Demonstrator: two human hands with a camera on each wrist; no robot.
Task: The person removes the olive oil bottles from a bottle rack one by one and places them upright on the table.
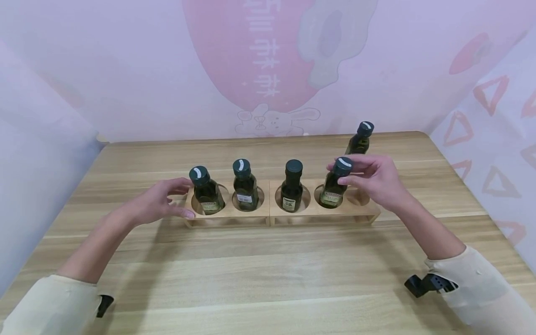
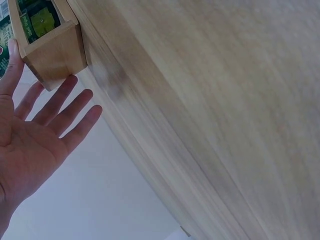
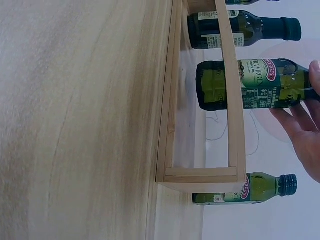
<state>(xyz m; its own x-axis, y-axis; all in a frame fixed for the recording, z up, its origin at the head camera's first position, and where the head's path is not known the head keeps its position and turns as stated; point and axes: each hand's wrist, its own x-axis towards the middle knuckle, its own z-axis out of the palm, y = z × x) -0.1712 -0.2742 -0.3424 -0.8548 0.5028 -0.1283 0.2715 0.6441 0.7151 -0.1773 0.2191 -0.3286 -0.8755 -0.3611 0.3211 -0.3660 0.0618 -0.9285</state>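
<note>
In the head view a wooden bottle rack with round holes stretches across the table. My right hand pinches an olive oil bottle near its cap. That bottle passes through a hole on the rack's right half; in the right wrist view its bottom hangs above the lower rail. My left hand is at the rack's left end, fingers spread and fairly straight, thumb by the front edge. Nearest to it stands a tilted dark bottle. Two more, a bottle and a slimmer bottle, occupy middle holes.
Behind the rack's right end another green bottle stands on the wooden table. A hole at the rack's right end shows beside the held bottle. Pale printed sheets rise behind the table and along both sides.
</note>
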